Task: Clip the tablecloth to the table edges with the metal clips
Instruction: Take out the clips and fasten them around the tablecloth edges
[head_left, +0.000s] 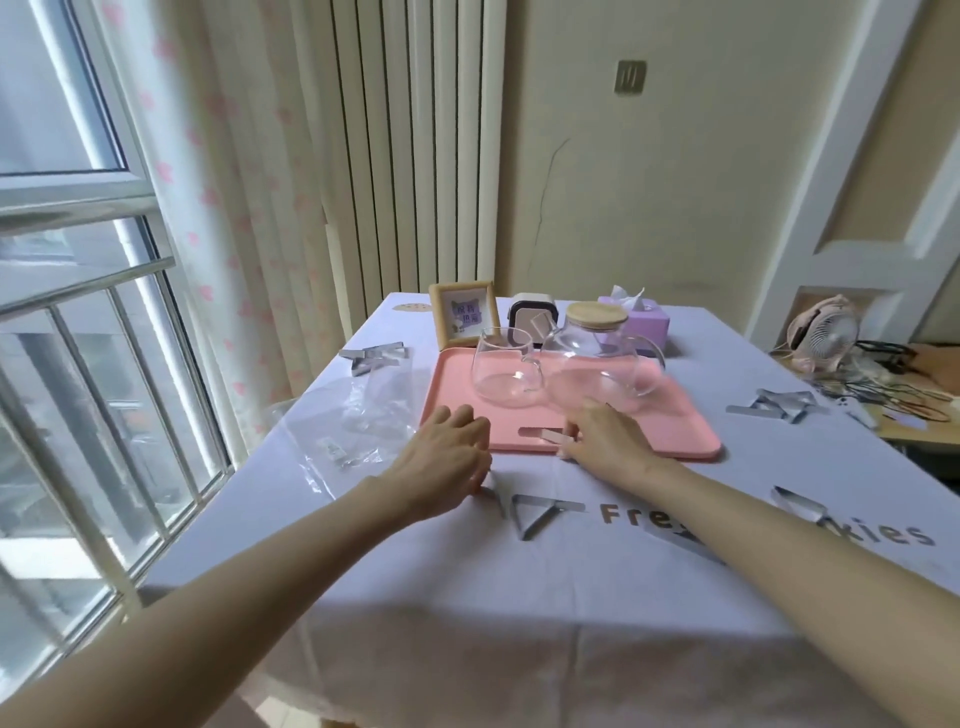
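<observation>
both hands rest at the pink tray's near edge on the tablecloth.

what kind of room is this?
Likely a home dining corner: a cloth-covered table by a curtained window, with a glass teapot on a pink tray and a tissue box.

Your tablecloth carries brown print: "Fre" then "kies", with your right forearm covering the middle letters. The small framed card at the far end has a few characters, probably Chinese, too blurred to read.
</observation>
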